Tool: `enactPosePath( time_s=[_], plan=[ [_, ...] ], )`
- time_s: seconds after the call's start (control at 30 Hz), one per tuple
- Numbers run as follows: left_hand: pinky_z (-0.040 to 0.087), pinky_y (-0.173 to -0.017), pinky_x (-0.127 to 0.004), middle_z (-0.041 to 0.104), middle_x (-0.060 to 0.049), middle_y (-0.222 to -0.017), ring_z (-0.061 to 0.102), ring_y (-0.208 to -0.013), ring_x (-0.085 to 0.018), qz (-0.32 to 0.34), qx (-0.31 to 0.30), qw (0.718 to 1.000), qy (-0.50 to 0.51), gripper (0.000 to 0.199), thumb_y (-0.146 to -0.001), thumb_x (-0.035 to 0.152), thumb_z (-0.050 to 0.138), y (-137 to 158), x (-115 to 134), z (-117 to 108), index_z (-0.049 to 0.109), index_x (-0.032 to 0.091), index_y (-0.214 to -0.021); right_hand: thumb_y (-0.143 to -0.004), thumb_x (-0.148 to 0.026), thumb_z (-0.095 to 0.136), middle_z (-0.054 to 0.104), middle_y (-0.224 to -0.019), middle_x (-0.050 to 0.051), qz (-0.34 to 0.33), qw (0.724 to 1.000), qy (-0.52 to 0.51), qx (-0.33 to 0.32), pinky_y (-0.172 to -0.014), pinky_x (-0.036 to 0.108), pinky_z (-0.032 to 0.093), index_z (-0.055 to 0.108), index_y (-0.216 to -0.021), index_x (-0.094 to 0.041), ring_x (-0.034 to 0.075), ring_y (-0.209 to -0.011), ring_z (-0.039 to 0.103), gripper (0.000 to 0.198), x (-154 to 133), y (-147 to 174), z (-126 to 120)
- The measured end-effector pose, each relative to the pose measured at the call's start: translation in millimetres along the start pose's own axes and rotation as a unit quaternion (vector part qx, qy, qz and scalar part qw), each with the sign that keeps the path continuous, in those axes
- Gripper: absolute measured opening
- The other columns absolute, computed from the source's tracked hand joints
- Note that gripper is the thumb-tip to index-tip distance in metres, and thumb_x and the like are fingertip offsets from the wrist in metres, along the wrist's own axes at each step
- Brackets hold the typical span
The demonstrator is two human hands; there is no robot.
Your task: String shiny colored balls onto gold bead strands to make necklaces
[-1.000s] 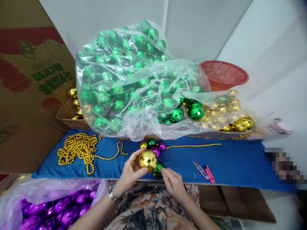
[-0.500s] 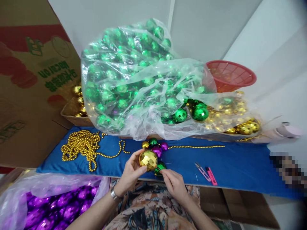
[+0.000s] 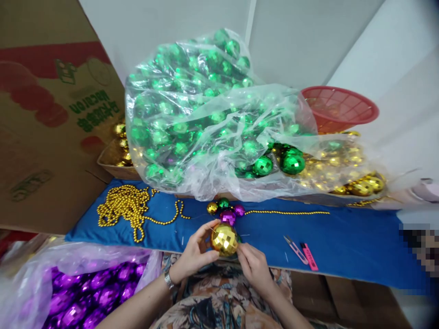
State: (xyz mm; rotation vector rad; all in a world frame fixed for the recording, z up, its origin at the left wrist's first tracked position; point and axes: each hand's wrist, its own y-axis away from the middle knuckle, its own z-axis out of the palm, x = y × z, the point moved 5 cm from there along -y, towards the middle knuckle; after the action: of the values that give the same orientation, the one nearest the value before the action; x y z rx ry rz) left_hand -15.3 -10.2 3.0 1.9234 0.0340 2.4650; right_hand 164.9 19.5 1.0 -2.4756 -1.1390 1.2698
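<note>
A large gold faceted ball (image 3: 224, 240) sits in my left hand (image 3: 196, 251), gripped between thumb and fingers. My right hand (image 3: 254, 265) is pinched closed at the ball's right side; what its fingertips hold is too small to make out. Just beyond the ball lies a cluster of smaller ones: a purple ball (image 3: 227, 217), another purple ball (image 3: 239, 210), a green ball (image 3: 223, 203) and a gold ball (image 3: 211, 208). From the cluster a gold bead string (image 3: 288, 212) runs right across the blue cloth (image 3: 264, 228). A green ball behind the large gold one is mostly hidden.
A gold bead heap (image 3: 123, 205) lies left. Pink-handled thread snips (image 3: 297, 251) and a pink cutter (image 3: 309, 257) lie right. Behind are a plastic bag of green balls (image 3: 192, 114) and a red basket (image 3: 343, 125). Purple balls (image 3: 92, 292) fill a bag at lower left.
The gold ball has moved right and slightly toward me, now covering most of the green ball. My right fingertips have moved from near that green ball to the gold ball's side. The view has shifted slightly.
</note>
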Motion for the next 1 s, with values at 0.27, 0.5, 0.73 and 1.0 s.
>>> enactPosePath(
  time_s=[0.27,0.5,0.73,1.0],
  plan=[
    [0.050,-0.082,-0.036,0.070,-0.010,-0.088,0.066,-0.086,-0.024,-0.060,0.341,0.849,-0.400,0.021,-0.085,0.030,0.055,-41.4,3.3,-175.5,0.066,0.013,-0.091,-0.097,-0.014,0.042,0.064,-0.077,0.003,0.002,1.000,-0.002,0.018,-0.063,0.026,0.047,0.059,-0.096,-0.020,0.016,-0.069,0.062,0.019,10.2,3.4,-2.7],
    [0.051,-0.084,-0.041,0.063,-0.009,-0.108,0.062,-0.096,-0.020,-0.116,0.375,0.797,-0.459,0.028,-0.090,0.034,0.059,-98.2,-9.9,-251.9,0.061,0.012,-0.107,-0.097,-0.014,0.040,0.065,-0.078,0.004,-0.005,1.000,0.013,0.013,-0.062,0.026,0.049,0.060,-0.103,-0.020,0.017,-0.068,0.063,0.022,4.2,-3.6,-2.5],
    [0.051,-0.078,-0.036,0.064,-0.005,-0.094,0.061,-0.089,-0.020,-0.101,0.370,0.834,-0.396,0.026,-0.086,0.037,0.062,-83.3,-12.1,-250.0,0.063,0.012,-0.092,-0.098,-0.016,0.039,0.065,-0.077,0.004,0.003,0.999,0.032,0.006,-0.062,0.027,0.049,0.060,-0.099,-0.019,0.018,-0.069,0.062,0.021,10.5,-4.9,-1.3],
    [0.051,-0.061,-0.028,0.066,-0.005,-0.077,0.061,-0.064,-0.015,-0.102,0.321,0.932,-0.133,0.053,-0.071,0.064,0.063,-23.9,-18.8,-154.4,0.063,0.014,-0.088,-0.099,-0.017,0.038,0.066,-0.079,0.005,-0.004,1.000,0.017,-0.022,-0.065,0.026,0.047,0.060,-0.097,-0.019,0.016,-0.071,0.063,0.022,3.7,-9.4,7.7]
  ],
)
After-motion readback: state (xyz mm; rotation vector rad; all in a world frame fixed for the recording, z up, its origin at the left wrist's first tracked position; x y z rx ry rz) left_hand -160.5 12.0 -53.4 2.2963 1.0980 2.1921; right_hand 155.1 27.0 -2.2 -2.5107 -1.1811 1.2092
